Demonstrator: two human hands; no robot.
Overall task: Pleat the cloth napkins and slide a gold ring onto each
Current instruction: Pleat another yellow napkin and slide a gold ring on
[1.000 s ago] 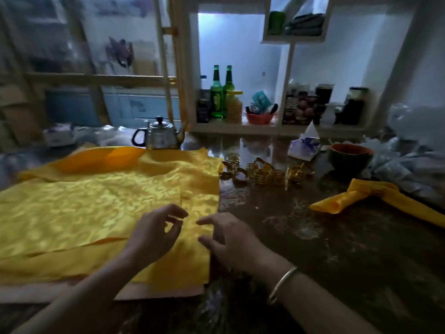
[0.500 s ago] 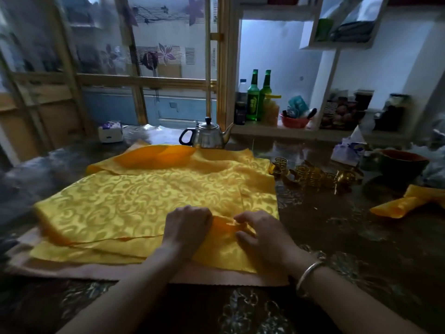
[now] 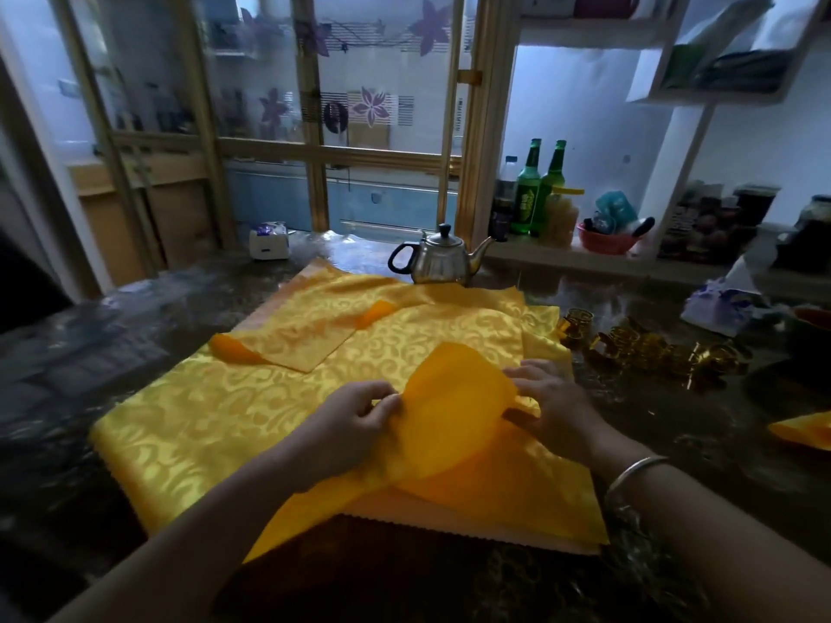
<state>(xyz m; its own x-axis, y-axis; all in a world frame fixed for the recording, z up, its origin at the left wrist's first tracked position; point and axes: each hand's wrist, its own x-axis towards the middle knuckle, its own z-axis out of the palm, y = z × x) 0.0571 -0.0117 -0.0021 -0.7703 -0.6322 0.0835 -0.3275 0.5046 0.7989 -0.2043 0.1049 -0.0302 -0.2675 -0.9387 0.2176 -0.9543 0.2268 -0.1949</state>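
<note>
I look down on a dark, glossy table [image 3: 112, 353] set against a wood-framed window [image 3: 373, 105] with purple flower decals; to the right of the window, white shelves carry two green bottles [image 3: 539, 186] and a red bowl [image 3: 602, 240]. A steel teapot [image 3: 443, 260] stands at the table's far edge, touching the back of the stack of yellow napkins [image 3: 234, 420], which lies on a pale mat [image 3: 449, 523] with a zigzag near edge. The gold rings [image 3: 647, 353] cluster just beside the stack's right edge, with a tissue pack [image 3: 719, 303] behind them, and a folded yellow napkin [image 3: 805, 431] pokes in at the table's right edge. The top napkin [image 3: 454, 393] is turned up at its near right corner, so its plain orange underside faces me, and that raised flap stands between my hands. My left hand [image 3: 359, 420] pinches the flap's left edge between thumb and curled fingers. My right hand [image 3: 553, 406], a silver bangle [image 3: 634, 472] on its wrist, pinches the flap's right edge low against the stack, its fingers bent over the patterned cloth. Both hands are near the stack's near right corner, well apart from the rings.
</note>
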